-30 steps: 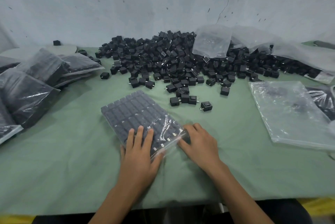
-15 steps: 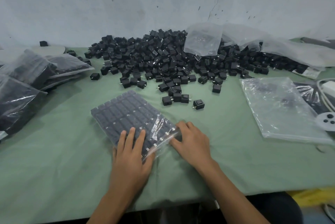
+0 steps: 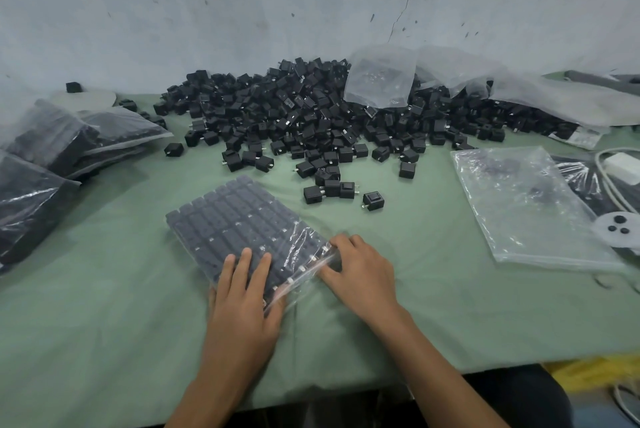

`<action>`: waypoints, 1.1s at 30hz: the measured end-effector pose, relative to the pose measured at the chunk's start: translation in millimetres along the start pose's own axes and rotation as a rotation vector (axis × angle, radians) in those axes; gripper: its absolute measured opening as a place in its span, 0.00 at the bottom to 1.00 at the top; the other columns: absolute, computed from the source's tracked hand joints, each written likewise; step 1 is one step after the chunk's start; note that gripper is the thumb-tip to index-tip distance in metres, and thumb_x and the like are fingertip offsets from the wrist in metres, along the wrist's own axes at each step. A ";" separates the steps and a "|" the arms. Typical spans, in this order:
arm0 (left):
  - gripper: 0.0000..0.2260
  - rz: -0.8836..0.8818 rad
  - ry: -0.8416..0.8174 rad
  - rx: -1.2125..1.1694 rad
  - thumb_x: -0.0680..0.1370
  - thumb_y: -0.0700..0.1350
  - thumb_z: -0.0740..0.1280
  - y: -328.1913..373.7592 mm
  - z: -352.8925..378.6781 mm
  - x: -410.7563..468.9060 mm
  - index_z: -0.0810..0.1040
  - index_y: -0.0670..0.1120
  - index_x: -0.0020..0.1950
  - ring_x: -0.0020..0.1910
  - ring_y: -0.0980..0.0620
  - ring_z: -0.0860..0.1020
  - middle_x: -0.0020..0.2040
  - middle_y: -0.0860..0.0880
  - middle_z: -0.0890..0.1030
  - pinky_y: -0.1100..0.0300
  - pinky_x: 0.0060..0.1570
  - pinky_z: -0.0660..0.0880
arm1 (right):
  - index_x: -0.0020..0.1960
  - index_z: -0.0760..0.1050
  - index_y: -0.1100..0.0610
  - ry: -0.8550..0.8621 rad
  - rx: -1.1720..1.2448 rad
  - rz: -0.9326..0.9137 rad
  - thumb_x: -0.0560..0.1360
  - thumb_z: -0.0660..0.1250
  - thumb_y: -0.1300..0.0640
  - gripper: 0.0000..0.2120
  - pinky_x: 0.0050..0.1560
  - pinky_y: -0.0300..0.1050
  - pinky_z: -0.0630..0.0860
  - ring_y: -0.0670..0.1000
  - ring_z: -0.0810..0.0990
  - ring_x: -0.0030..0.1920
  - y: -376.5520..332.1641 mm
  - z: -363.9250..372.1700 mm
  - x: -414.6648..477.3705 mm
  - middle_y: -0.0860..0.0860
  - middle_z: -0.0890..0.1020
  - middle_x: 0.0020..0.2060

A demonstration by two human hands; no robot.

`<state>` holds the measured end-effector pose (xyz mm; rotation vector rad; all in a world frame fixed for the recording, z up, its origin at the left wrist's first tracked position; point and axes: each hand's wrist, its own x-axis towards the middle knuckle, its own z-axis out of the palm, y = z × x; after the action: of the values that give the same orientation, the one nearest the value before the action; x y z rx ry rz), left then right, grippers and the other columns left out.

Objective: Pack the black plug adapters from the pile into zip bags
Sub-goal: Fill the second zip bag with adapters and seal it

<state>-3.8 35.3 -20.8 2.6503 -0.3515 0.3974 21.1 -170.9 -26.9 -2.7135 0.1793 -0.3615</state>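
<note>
A clear zip bag (image 3: 239, 219) filled with neat rows of black plug adapters lies flat on the green table (image 3: 104, 306) in front of me. My left hand (image 3: 244, 299) rests flat on the bag's near end, fingers straight. My right hand (image 3: 360, 271) sits at the bag's right near corner, its fingers on the open plastic edge. A big pile of loose black plug adapters (image 3: 311, 115) spreads along the back of the table. A few stray adapters (image 3: 373, 201) lie between the pile and the bag.
Several filled bags (image 3: 52, 157) are stacked at the left. A stack of empty zip bags (image 3: 526, 205) lies at the right, with more loose plastic (image 3: 381, 77) over the pile. A white cable and plug (image 3: 620, 167) sit at the far right edge. A wall stands behind.
Both hands stay on the bag's near end with hardly any shift. The view has drifted to the right, showing the white plug and cable.
</note>
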 end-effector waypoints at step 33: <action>0.31 0.001 -0.014 0.023 0.76 0.61 0.54 -0.1 0.5 1.3 0.74 0.45 0.73 0.76 0.36 0.64 0.75 0.41 0.70 0.34 0.69 0.67 | 0.62 0.76 0.47 0.030 0.371 -0.021 0.76 0.65 0.54 0.15 0.59 0.46 0.73 0.46 0.73 0.54 35.2 -34.2 52.5 0.43 0.73 0.56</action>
<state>-2.4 35.0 -20.8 2.6761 -0.3542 0.3853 59.4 -224.8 1.2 -2.3466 0.0815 -0.3980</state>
